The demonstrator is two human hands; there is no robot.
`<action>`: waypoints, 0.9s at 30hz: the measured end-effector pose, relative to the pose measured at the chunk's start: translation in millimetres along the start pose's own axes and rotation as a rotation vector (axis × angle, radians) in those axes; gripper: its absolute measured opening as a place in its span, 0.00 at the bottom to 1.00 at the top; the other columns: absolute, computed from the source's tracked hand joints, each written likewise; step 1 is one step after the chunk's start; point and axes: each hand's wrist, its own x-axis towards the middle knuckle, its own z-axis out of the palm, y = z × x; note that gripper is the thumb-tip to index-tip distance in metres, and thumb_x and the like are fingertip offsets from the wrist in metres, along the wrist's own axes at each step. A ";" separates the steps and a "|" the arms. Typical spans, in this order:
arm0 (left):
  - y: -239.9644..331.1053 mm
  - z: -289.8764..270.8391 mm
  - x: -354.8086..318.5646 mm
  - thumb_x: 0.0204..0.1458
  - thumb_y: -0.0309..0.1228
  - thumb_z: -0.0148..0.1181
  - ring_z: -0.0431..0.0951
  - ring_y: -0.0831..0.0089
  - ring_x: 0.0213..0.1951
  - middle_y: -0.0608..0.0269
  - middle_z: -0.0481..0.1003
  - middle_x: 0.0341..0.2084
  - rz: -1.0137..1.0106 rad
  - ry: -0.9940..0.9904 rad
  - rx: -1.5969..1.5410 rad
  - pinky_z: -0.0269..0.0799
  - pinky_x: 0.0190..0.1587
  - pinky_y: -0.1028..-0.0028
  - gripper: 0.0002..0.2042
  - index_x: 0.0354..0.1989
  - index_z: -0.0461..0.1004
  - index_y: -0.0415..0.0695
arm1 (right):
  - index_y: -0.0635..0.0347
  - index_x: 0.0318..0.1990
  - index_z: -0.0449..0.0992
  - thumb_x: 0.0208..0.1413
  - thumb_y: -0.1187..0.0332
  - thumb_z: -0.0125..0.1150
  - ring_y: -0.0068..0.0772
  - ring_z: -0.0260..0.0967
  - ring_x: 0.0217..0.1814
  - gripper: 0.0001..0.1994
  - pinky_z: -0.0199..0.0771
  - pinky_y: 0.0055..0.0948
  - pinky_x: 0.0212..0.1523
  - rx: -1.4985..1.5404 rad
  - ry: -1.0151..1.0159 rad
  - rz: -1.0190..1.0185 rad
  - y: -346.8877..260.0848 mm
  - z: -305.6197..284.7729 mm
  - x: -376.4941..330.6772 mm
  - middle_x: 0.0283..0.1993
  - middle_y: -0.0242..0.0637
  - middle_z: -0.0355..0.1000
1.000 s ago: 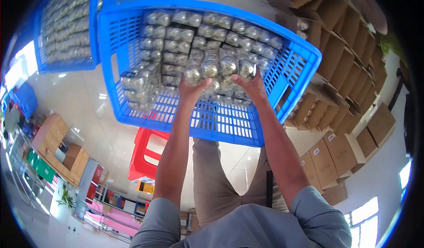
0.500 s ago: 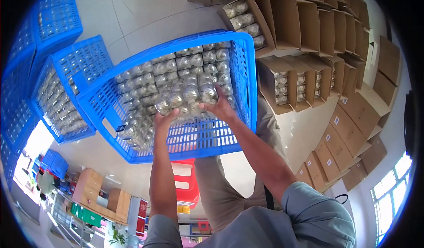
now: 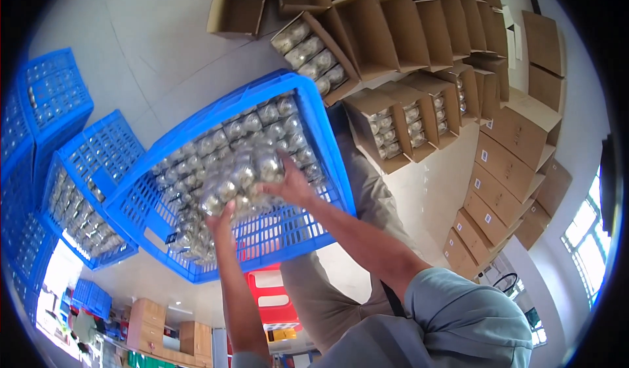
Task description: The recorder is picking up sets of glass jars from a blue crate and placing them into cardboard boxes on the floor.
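Note:
A blue plastic crate [image 3: 324, 132] holds several clear plastic-wrapped packs of shiny silver round items. My left hand [image 3: 221, 218] and my right hand [image 3: 288, 184] grip the two ends of one wrapped pack of silver items [image 3: 239, 178], held just above the crate's contents. The crate rests over my knees and a red stool [image 3: 272, 296].
Two more blue crates [image 3: 98, 152] with similar packs stand at the left, and a stack of blue crates [image 3: 46, 96] lies beyond them. Open cardboard boxes [image 3: 386, 125], some filled with packs, line the right. Closed cartons [image 3: 504, 165] are stacked further right.
The view has swung to the right, bringing the cardboard boxes into sight. Both hands have lifted a wrapped pack up from the crate's contents.

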 end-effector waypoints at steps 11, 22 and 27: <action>276.6 150.9 -139.0 0.30 0.30 0.77 0.67 0.60 0.57 0.49 0.63 0.58 0.523 -0.310 0.424 0.66 0.59 0.63 0.52 0.66 0.50 0.33 | 0.60 0.69 0.44 0.36 0.68 0.78 0.39 0.50 0.69 0.54 0.54 0.36 0.67 0.743 0.150 -0.066 -158.0 -151.8 -132.0 0.66 0.45 0.51; 259.3 466.6 25.8 0.28 0.39 0.76 0.68 0.58 0.60 0.48 0.65 0.60 0.771 -0.779 1.121 0.63 0.61 0.66 0.49 0.65 0.58 0.42 | 0.65 0.57 0.66 0.49 0.68 0.69 0.30 0.68 0.53 0.28 0.67 0.32 0.55 1.179 0.556 -0.195 -35.6 -267.7 25.1 0.54 0.39 0.70; 242.7 494.5 63.8 0.28 0.39 0.77 0.67 0.58 0.60 0.48 0.66 0.59 0.667 -0.874 1.086 0.62 0.62 0.66 0.51 0.66 0.56 0.41 | 0.65 0.59 0.63 0.49 0.68 0.69 0.31 0.68 0.53 0.30 0.65 0.32 0.57 1.127 0.541 -0.158 -4.0 -283.5 61.8 0.53 0.38 0.70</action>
